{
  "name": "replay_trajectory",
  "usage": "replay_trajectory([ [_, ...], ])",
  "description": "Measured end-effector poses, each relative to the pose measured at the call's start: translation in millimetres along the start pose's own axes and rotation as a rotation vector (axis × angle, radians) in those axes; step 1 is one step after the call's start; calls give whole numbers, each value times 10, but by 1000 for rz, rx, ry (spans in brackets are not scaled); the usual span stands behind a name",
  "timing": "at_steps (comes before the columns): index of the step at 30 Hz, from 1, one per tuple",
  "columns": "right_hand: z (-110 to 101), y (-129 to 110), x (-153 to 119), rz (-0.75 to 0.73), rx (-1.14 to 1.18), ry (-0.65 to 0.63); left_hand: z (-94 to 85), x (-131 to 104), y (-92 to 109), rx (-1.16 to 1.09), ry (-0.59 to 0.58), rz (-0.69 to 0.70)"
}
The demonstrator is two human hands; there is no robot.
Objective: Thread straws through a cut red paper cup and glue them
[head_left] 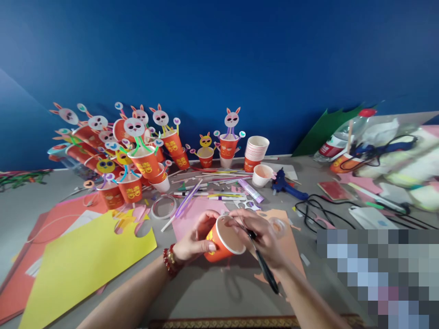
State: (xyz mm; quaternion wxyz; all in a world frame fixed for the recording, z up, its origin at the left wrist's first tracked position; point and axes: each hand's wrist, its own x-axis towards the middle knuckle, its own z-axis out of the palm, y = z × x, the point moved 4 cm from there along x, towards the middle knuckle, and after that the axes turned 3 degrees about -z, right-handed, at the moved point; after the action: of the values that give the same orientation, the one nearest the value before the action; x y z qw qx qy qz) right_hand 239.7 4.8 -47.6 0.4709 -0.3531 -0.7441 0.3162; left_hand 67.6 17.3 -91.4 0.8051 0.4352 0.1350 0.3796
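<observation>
My left hand (197, 237), with a beaded bracelet at the wrist, grips an orange-red paper cup (219, 251) from its left side. Yellow print shows on the cup near my thumb. The cup is tilted, its round white-rimmed end turned up. Closed around a slim black-handled tool (264, 267), my right hand (259, 228) bends over the right of that rim. The handle points down toward my right forearm. Fingers hide the tool's tip, so its kind and whether it touches the cup cannot be seen. Beneath both hands lie pink paper (192, 212) and peach paper (288, 242).
Several cups with rabbit-faced paper figures (133, 127) crowd the back left. A cup stack (255, 153), a white cup (262, 176) and a blue glue gun (284, 185) stand behind my hands. Yellow paper (92, 256) covers the left. Black cables (312, 212) and a bottle (348, 132) lie right.
</observation>
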Motion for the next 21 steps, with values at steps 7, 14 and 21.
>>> replay_trajectory([
  [7, 6, 0, 19, 12, -4, -10, -16, -13, -15, 12, 12, -17],
  [14, -37, -61, 42, 0, 19, 50, -4, -5, 6, -5, 27, -15],
  [21, -50, -2, 18, 307, 124, 166, 17, -53, 109, 107, -24, -28],
])
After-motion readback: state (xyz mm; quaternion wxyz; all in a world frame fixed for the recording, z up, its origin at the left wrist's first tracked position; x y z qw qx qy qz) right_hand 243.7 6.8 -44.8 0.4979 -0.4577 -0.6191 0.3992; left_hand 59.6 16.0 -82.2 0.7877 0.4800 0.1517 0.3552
